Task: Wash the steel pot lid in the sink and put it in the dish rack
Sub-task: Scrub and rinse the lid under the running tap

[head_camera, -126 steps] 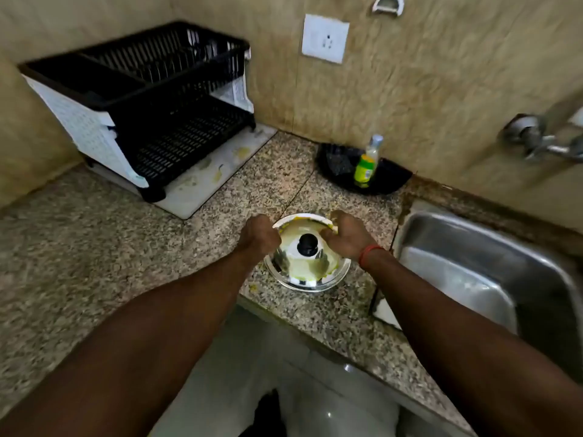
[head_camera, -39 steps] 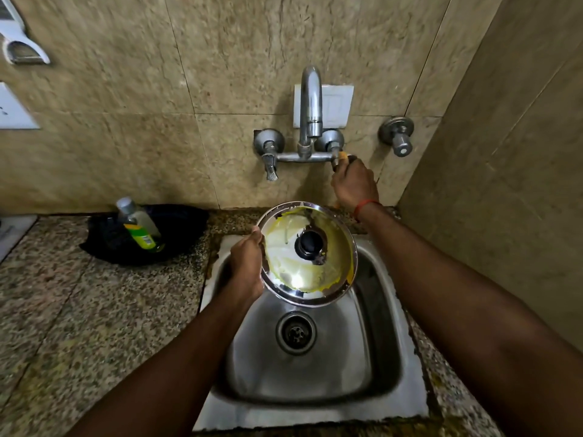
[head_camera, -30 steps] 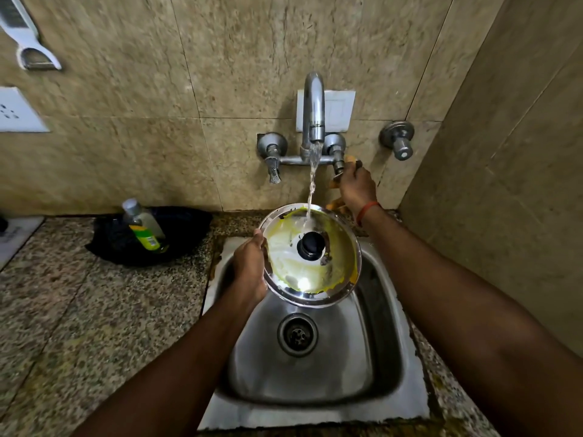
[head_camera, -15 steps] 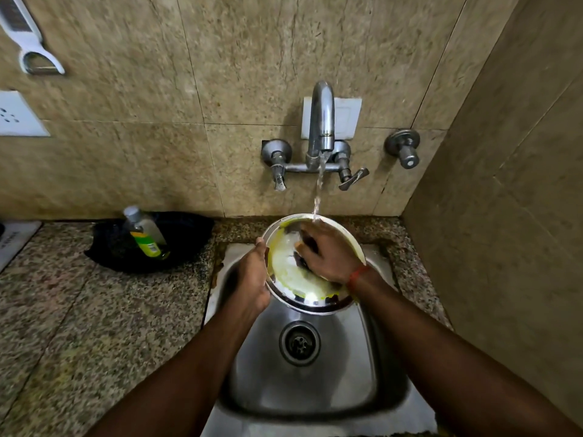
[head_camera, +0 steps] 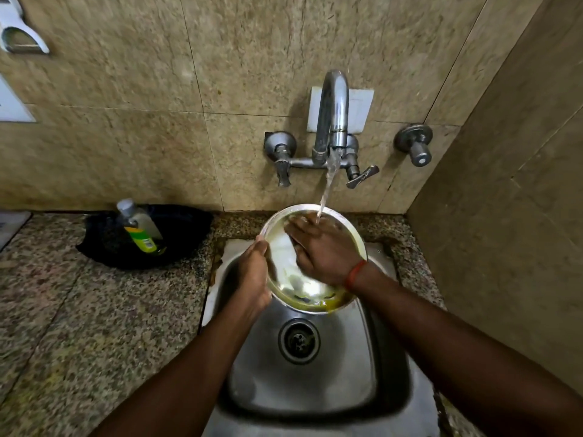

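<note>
The round steel pot lid (head_camera: 285, 280), smeared with yellow residue, is held tilted over the steel sink (head_camera: 372, 367). My left hand (head_camera: 254, 274) grips its left rim. My right hand (head_camera: 318, 247) lies flat on the lid's face with fingers spread, covering the black knob. Water from the tap (head_camera: 332, 115) falls in a thin stream onto my right hand's fingers. The dish rack is out of view.
A dish-soap bottle (head_camera: 138, 227) leans in a black tray (head_camera: 186, 228) on the granite counter (head_camera: 79, 326) left of the sink. The lever tap handle (head_camera: 362, 176) points right. A separate valve (head_camera: 415, 145) sits on the wall; a tiled side wall closes the right.
The lid went from the counter to over the sink. My right hand turned the tap on, then came down onto the lid and now spreads flat across it under the stream.
</note>
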